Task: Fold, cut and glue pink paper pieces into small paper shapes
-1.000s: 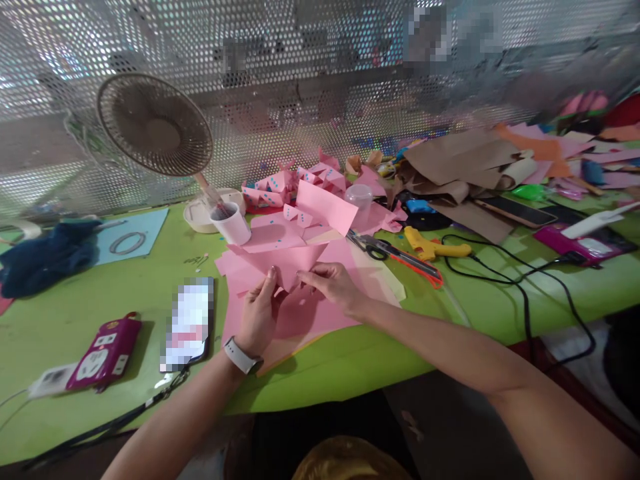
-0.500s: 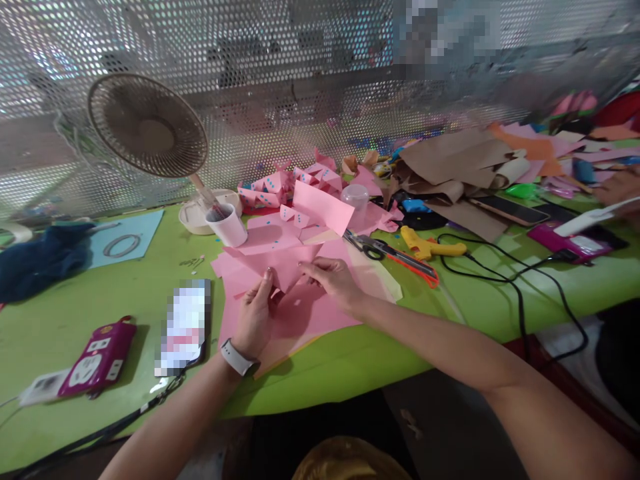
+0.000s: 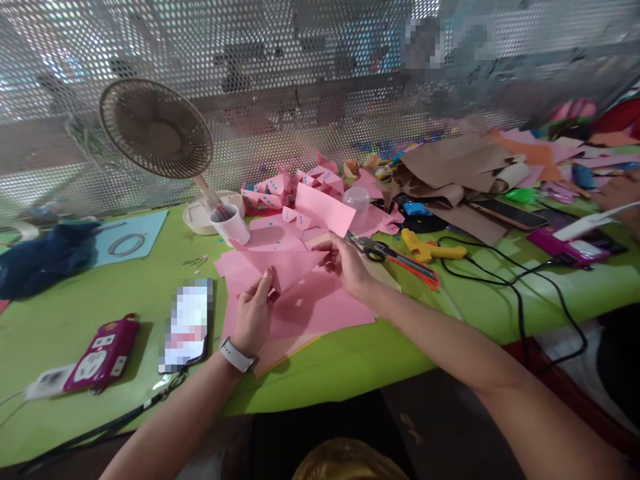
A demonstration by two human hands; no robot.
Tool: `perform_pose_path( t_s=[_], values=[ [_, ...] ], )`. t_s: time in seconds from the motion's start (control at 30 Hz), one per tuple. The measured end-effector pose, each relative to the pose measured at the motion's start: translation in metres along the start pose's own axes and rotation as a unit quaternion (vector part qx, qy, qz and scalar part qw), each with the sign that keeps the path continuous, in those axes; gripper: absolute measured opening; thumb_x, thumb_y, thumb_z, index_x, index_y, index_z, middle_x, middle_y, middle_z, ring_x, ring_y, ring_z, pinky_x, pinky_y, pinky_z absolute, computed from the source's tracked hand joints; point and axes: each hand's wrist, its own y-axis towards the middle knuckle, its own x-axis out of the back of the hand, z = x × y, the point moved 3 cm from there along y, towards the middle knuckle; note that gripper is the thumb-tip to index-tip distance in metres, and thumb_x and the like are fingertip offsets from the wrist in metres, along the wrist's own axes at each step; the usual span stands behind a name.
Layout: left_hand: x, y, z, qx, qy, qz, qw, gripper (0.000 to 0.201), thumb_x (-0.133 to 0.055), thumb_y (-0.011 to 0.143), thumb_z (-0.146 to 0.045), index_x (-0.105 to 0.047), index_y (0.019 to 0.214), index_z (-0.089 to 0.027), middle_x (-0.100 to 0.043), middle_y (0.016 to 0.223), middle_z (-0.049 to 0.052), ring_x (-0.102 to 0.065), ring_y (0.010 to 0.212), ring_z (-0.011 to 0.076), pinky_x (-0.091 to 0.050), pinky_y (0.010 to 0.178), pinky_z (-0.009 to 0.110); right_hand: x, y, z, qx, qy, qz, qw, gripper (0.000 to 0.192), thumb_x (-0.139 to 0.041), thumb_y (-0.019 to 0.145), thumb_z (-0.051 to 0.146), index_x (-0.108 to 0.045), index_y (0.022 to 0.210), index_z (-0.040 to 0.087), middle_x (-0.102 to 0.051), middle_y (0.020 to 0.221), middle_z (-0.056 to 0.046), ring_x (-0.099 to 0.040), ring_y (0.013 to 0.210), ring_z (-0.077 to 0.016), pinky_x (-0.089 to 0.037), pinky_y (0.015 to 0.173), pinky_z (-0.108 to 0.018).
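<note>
A piece of pink paper [image 3: 290, 267], folded to a pointed shape, is held up over flat pink sheets [image 3: 320, 310]. My left hand [image 3: 254, 312], with a pale watch band on its wrist, pinches the paper's lower left part, thumb on top. The fingers of my right hand [image 3: 350, 267] are closed at its right-hand point; the fingertips are partly hidden. Just behind stands an upright folded pink card [image 3: 325, 209]. Scissors [image 3: 374, 250] and a cutter knife [image 3: 413, 265] lie to the right of my right hand.
Dotted pink paper shapes [image 3: 273, 190] are heaped behind. A fan [image 3: 157, 130] and a white cup [image 3: 230, 227] stand back left. A phone [image 3: 187, 327] and purple power strip [image 3: 103, 353] lie left; a yellow glue gun [image 3: 433, 249] with cables is right. Another person's hand [image 3: 620, 197] shows far right.
My right hand has moved right and slightly up, to the point of the pink paper. The paper now shows a wider folded face. My left hand keeps its pinch.
</note>
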Motion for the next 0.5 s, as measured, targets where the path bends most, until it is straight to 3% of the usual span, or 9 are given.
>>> perform_pose_path(
  t_s=[0.13,0.2,0.33,0.4,0.5],
  values=[
    [0.001,0.0,-0.004,-0.035,0.015,0.027,0.999,0.024,-0.077,0.072,-0.04,-0.069,0.073,-0.017,-0.06,0.07,-0.002,-0.053,0.064,0.0092,-0.046,0.064,0.02,-0.011,-0.011,-0.005,-0.102,-0.018,0.117,0.988,0.045,-0.056,0.079,0.062,-0.064,0.073,0.018,-0.061,0.054,-0.001,-0.055,0.047,-0.0109,-0.04,0.047,-0.022],
    [0.001,0.0,-0.005,-0.045,0.025,0.051,0.997,0.024,-0.075,0.073,-0.041,-0.07,0.078,-0.018,-0.064,0.074,0.0,-0.055,0.066,0.0113,-0.047,0.064,0.023,-0.016,-0.018,-0.006,-0.137,-0.046,0.182,0.973,0.043,-0.059,0.078,0.061,-0.065,0.077,0.018,-0.066,0.059,-0.002,-0.059,0.051,-0.0126,-0.043,0.049,-0.022],
    [0.001,0.001,-0.008,-0.055,0.035,0.081,0.995,0.017,-0.073,0.074,-0.035,-0.071,0.08,-0.019,-0.067,0.076,0.001,-0.059,0.071,0.0144,-0.047,0.069,0.025,-0.019,-0.025,-0.007,-0.14,-0.092,0.281,0.945,0.043,-0.066,0.074,0.056,-0.068,0.08,0.014,-0.072,0.072,-0.008,-0.064,0.058,-0.0147,-0.045,0.051,-0.023],
    [0.0,0.002,-0.009,-0.057,0.036,0.097,0.993,0.011,-0.071,0.074,-0.029,-0.07,0.079,-0.019,-0.066,0.074,0.0,-0.059,0.073,0.0141,-0.046,0.071,0.025,-0.018,-0.025,-0.006,-0.143,-0.085,0.324,0.931,0.054,-0.058,0.076,0.065,-0.069,0.079,0.012,-0.072,0.075,-0.011,-0.064,0.059,-0.0158,-0.046,0.053,-0.025],
    [0.001,0.003,-0.01,-0.057,0.035,0.095,0.993,0.007,-0.069,0.072,-0.025,-0.07,0.077,-0.019,-0.066,0.072,0.0,-0.059,0.073,0.0144,-0.047,0.075,0.026,-0.016,-0.025,-0.003,-0.163,-0.073,0.362,0.915,0.084,-0.033,0.072,0.087,-0.07,0.077,0.011,-0.072,0.075,-0.014,-0.066,0.062,-0.0195,-0.049,0.057,-0.028]
  ],
)
